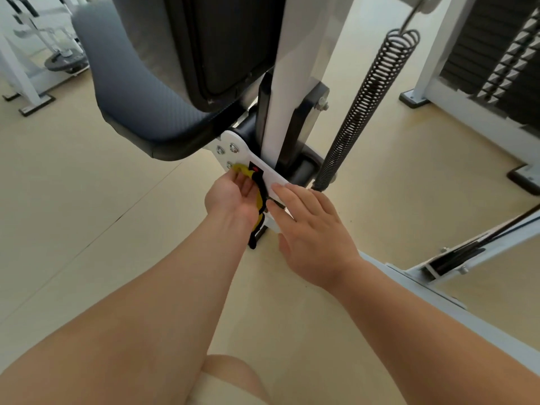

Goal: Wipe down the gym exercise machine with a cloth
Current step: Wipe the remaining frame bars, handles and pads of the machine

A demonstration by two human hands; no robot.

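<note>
While the left hand curls its grip round the yellow cloth and presses it to the white bracket plate under the padded seat, the right hand lies on that plate's lower end, fingers straight and slightly apart, holding nothing. A black strap runs between the hands. A coiled spring rises to the right, with the weight stack beyond it.

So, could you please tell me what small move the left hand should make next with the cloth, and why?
Probably slide the yellow cloth down along the white plate. The left hand holds it near the bolts, while the right hand lies flat on the plate's lower end, seemingly steadying it.
</note>
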